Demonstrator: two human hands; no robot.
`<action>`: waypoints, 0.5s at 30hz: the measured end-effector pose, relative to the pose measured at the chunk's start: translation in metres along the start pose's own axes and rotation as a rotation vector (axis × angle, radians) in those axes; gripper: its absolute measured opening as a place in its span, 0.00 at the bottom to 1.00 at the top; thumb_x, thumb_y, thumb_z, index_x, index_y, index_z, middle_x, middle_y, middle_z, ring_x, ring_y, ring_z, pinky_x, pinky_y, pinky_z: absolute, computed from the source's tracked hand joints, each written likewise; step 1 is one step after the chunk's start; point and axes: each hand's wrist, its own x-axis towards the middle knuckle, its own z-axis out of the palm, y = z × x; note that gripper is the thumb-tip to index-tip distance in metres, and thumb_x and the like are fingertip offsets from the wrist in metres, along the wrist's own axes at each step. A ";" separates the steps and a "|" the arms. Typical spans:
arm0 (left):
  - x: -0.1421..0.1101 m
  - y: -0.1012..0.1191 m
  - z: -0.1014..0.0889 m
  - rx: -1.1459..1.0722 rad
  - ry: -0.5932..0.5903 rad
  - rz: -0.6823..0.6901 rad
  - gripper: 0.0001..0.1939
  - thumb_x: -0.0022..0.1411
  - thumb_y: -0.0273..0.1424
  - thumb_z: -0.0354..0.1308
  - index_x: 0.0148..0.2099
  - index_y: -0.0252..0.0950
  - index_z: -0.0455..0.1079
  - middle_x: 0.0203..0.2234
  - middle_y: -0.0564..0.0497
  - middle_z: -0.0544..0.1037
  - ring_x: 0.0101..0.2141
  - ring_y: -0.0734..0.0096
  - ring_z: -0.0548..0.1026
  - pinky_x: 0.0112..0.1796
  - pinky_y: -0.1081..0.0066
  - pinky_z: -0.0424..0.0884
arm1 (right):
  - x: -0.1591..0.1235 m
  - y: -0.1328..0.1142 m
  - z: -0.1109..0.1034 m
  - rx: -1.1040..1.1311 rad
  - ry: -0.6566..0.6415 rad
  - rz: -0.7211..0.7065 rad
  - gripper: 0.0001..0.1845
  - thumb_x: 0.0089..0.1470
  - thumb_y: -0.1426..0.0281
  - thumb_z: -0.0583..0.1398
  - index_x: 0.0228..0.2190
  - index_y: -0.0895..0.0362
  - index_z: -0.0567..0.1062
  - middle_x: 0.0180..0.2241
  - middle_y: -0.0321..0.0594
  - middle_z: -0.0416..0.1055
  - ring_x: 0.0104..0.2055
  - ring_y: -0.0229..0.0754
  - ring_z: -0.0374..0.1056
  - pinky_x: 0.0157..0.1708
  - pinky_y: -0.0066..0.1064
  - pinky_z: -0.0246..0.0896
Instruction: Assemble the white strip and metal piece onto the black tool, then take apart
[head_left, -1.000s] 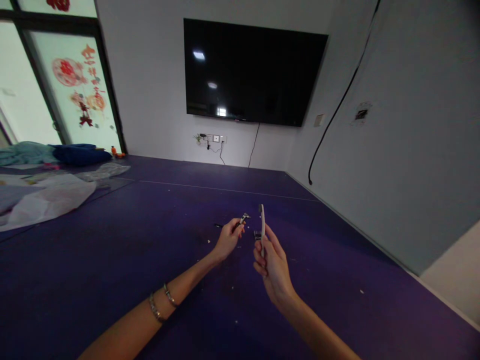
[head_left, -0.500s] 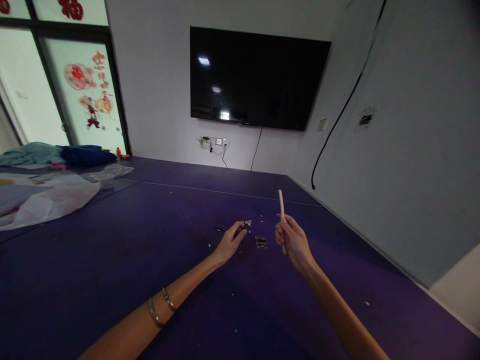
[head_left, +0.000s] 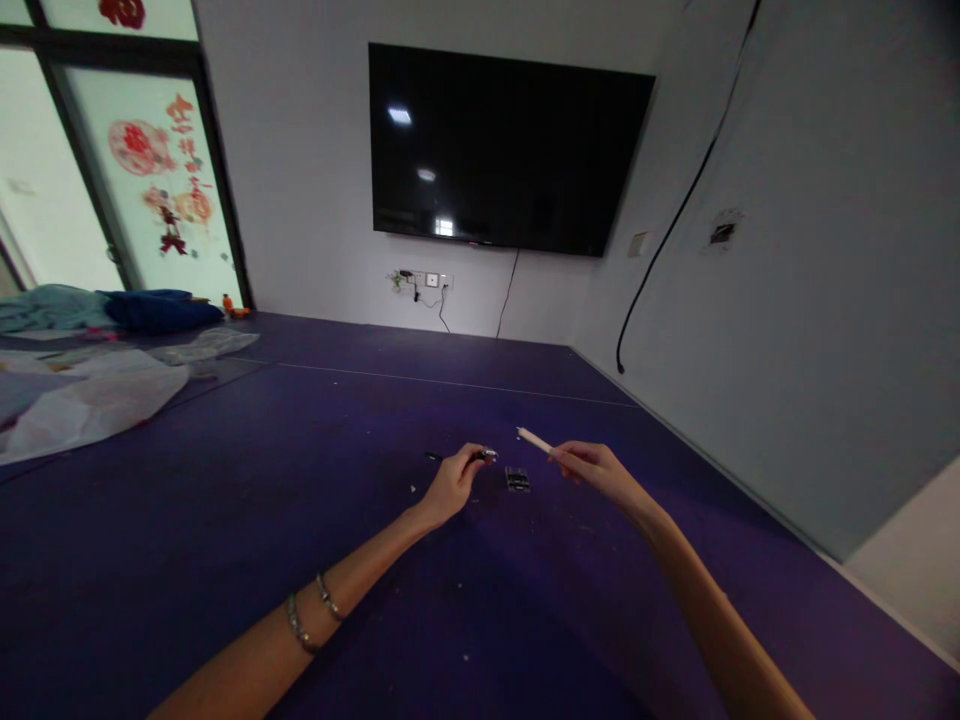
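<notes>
My left hand [head_left: 450,488] is closed on a small dark tool with a metal tip [head_left: 486,455], held low over the purple floor mat [head_left: 225,520]. My right hand [head_left: 596,465] is stretched forward and pinches a slim white stick-like piece [head_left: 534,439] that points up and to the left. Between the two hands a small dark rectangular part [head_left: 517,480] lies on the mat. Left of the tool's tip lies a thin dark item [head_left: 433,457]. Two bracelets [head_left: 311,612] sit on my left forearm.
A large black television [head_left: 510,150] hangs on the far wall above a wall socket [head_left: 424,278]. A grey wall [head_left: 787,300] with a black cable [head_left: 675,215] runs along the right. Crumpled white sheeting [head_left: 90,395] and blue bedding [head_left: 150,308] lie at the left by a glass door.
My right hand has reached forward and away from me, tipping the white piece from upright to slanting left. My left hand has lowered slightly with its tool.
</notes>
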 end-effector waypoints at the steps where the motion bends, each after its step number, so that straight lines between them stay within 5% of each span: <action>1: -0.001 0.000 0.000 0.031 -0.018 0.007 0.09 0.63 0.30 0.46 0.42 0.36 0.65 0.35 0.49 0.74 0.37 0.70 0.72 0.40 0.70 0.64 | -0.001 -0.002 0.002 -0.037 -0.032 -0.006 0.17 0.47 0.57 0.59 0.24 0.59 0.75 0.17 0.33 0.62 0.20 0.33 0.56 0.21 0.26 0.47; 7: -0.005 0.003 -0.001 0.092 -0.103 0.041 0.12 0.65 0.31 0.43 0.47 0.36 0.64 0.37 0.47 0.74 0.37 0.69 0.73 0.40 0.70 0.64 | -0.005 -0.012 0.017 -0.170 -0.121 -0.040 0.19 0.47 0.55 0.58 0.21 0.59 0.75 0.16 0.33 0.61 0.19 0.32 0.54 0.19 0.26 0.43; 15: -0.005 0.007 -0.001 0.083 -0.121 0.054 0.13 0.64 0.30 0.43 0.46 0.37 0.65 0.35 0.48 0.75 0.35 0.69 0.73 0.40 0.71 0.64 | -0.005 -0.010 0.012 -0.174 -0.097 -0.028 0.19 0.45 0.55 0.59 0.19 0.58 0.74 0.16 0.33 0.60 0.19 0.32 0.53 0.20 0.26 0.43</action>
